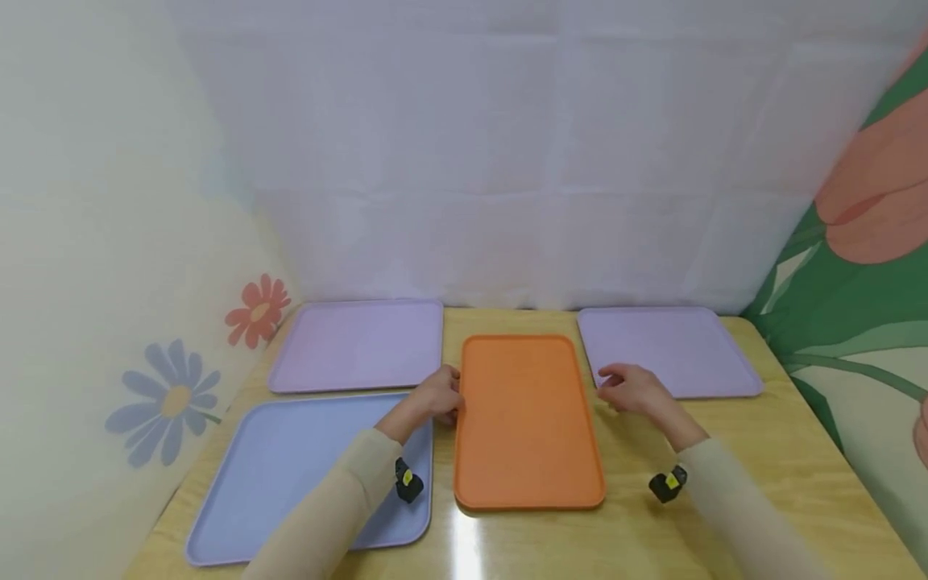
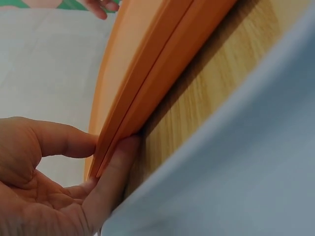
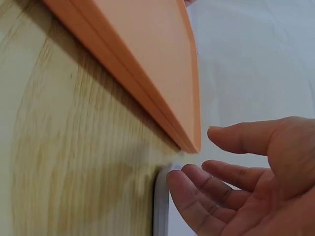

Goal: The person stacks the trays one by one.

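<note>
An orange tray (image 1: pixel 529 423) lies lengthwise at the middle of the table; a seam along its side in both wrist views looks like two trays stacked. My left hand (image 1: pixel 440 393) pinches its left edge, the thumb (image 2: pixel 74 141) at the rim and a finger (image 2: pixel 115 172) low against the side. Apart from the tray's right edge, my right hand (image 1: pixel 632 388) hovers with loosely bent fingers and holds nothing. Below those fingers, the right wrist view shows a corner of the right-hand purple tray (image 3: pixel 161 201).
Purple trays lie at the back left (image 1: pixel 362 346) and back right (image 1: pixel 670 350) of the wooden table (image 1: pixel 536 548). A blue tray (image 1: pixel 304 459) lies at the front left, under my left forearm. White cloth (image 1: pixel 507 161) hangs behind; flower-patterned cloth (image 1: pixel 863 322) is at the right.
</note>
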Available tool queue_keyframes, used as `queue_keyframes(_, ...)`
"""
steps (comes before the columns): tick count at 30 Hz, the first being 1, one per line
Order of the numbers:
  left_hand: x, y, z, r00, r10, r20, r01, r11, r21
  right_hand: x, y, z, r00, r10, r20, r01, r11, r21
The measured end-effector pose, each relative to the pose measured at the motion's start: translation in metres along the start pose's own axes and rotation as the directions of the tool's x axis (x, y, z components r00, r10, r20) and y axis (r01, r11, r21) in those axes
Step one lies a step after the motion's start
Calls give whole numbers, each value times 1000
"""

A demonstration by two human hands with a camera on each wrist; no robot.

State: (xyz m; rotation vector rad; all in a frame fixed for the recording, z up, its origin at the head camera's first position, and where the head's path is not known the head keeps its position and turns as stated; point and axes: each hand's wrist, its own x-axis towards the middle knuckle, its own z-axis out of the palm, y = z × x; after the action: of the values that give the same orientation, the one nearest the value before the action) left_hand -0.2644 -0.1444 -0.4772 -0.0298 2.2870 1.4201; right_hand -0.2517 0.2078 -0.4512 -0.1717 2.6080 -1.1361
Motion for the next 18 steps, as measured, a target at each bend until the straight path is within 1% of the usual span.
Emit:
queue_keyframes(1, -1, 1, 0, 1000, -3, -3, 3, 1000, -15, -2, 1, -4, 1000, -8, 3, 8, 1000, -11)
queue_keyframes(2, -4, 2, 1, 1000, -21, -15, 20, 999, -29, -4, 3, -9, 1000, -15, 5, 16, 1000, -20)
queue_keyframes(5, -8, 5, 3, 1000, -11, -23, 9, 997, -77, -9, 8, -22, 999, -32, 9, 32, 999, -26)
queue_keyframes(9, -8, 5, 6, 1000, 5, -25, -8, 993, -114, -13, 16, -38, 1000, -18, 23, 18, 1000, -1)
queue_keyframes(12, -7, 4, 5, 1000, 3, -24, -5, 994, -106, -15, 23, -47, 1000, -2, 27, 2, 1000, -3)
queue_keyframes(18, -5, 3, 3, 1000, -16, -16, 15, 998, -67, -19, 43, -65, 1000, 2, 24, -1, 1000, -31)
